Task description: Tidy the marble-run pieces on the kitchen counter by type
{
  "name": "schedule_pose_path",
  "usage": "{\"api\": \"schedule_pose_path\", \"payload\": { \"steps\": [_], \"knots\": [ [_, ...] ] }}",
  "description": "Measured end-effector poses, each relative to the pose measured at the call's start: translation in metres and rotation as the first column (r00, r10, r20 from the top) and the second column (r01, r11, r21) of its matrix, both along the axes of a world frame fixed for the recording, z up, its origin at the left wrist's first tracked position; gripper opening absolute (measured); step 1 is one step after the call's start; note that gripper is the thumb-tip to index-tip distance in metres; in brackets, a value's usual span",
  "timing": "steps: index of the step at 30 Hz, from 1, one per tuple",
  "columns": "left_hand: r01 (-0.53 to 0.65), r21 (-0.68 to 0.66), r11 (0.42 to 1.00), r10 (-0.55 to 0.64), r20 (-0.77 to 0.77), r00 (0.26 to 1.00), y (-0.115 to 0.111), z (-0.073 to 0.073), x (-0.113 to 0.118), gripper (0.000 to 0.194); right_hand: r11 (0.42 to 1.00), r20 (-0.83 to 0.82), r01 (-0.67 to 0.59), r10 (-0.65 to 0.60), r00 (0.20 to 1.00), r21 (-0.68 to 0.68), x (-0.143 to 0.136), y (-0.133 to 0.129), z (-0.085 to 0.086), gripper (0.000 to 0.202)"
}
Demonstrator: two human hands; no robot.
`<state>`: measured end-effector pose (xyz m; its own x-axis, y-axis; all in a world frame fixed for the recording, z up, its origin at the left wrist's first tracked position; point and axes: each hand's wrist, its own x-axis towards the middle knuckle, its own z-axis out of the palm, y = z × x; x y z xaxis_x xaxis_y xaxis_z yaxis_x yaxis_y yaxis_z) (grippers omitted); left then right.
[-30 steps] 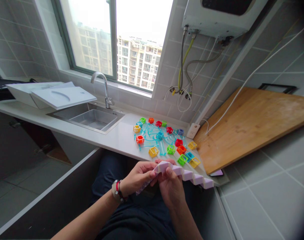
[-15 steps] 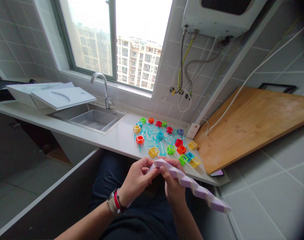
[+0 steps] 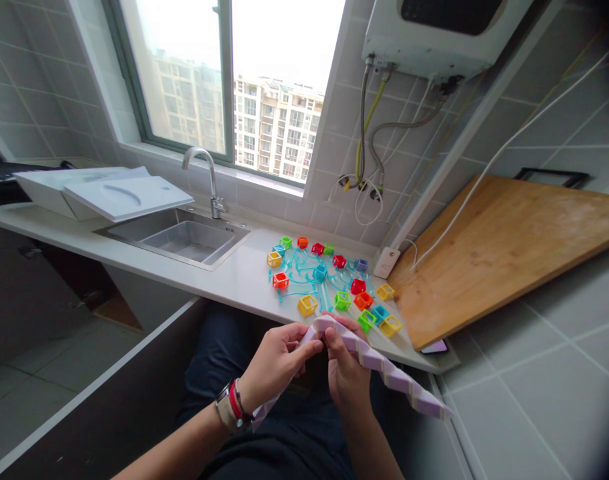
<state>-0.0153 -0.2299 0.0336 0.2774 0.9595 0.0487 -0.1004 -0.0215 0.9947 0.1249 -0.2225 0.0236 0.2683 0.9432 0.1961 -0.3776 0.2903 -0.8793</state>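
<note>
A long lavender-and-white snake puzzle, made of jointed wedge pieces, is bent over between my hands above my lap. My left hand pinches it near the bend, thumb on top. Part of the puzzle runs down behind that hand and shows again below the wrist. My right hand is wrapped round the other stretch, its thumb pressed on the pieces. From there the puzzle's free end slants down to the right. Some pieces under the fingers are hidden.
Several coloured open-frame cubes and clear blue sticks lie on the counter just beyond my hands. Left of them is a sink with a faucet and white boxes. A wooden board leans at the right.
The bend in the snake puzzle is sharper, and one stretch now hangs down behind my left hand to below the wrist. The free right end has drawn in slightly leftward.
</note>
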Motion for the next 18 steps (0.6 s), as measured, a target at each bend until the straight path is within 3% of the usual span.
{"api": "schedule_pose_path", "payload": {
  "steps": [9, 14, 18],
  "knots": [
    [0.032, 0.002, 0.999, -0.032, -0.008, 0.999, 0.0051, -0.0016, 0.0019, 0.045, 0.998, -0.031, -0.036, 0.034, 0.999, -0.046, 0.0042, 0.0059, -0.0043, 0.027],
    [0.063, -0.085, 0.994, -0.055, 0.095, 0.994, 0.0098, -0.0007, 0.0019, 0.046, 0.995, -0.049, -0.090, 0.088, 0.995, -0.042, 0.0063, 0.0066, -0.0030, 0.023],
    [0.156, -0.187, 0.970, -0.129, 0.152, 0.980, 0.0092, 0.0002, 0.0017, 0.046, 0.997, -0.057, -0.068, 0.066, 0.996, -0.036, 0.0081, 0.0073, -0.0018, 0.025]
  ]
}}
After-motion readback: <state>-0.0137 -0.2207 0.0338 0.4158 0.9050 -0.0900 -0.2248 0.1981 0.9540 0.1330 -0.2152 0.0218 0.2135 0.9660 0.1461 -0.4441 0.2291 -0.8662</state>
